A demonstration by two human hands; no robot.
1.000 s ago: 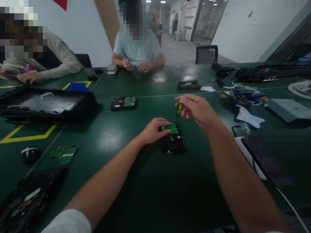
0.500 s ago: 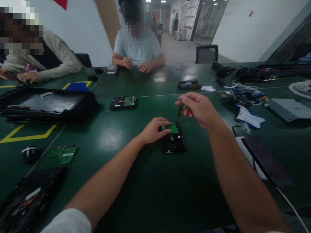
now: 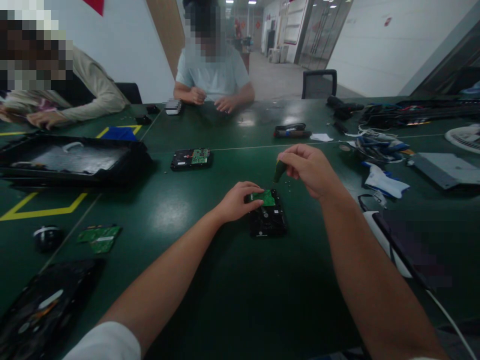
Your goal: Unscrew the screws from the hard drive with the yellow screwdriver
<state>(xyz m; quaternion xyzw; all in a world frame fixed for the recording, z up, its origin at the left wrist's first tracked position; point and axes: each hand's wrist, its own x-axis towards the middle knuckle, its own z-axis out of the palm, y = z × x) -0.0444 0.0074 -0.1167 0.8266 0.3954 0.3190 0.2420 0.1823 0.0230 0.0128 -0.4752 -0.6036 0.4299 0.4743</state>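
My left hand grips the left side of a black hard drive, its thumb and fingers lying over the top. On the drive's far half shows a green circuit board, partly covered by those fingers. In a pinch above the drive's far right corner, my right hand holds a short screwdriver with a dark green and yellow handle, pointing down. The tip is too small to make out. Several tiny screws lie on the table just right of the drive's far corner.
A second hard drive lies farther off, a third at the near left beside a loose green board. A black tray stands left; gloves and a metal box lie right. Two people sit opposite and left.
My right hand has turned the screwdriver in its fingers, so more of the handle shows, and shifted slightly. My left hand and the hard drive have stayed put.
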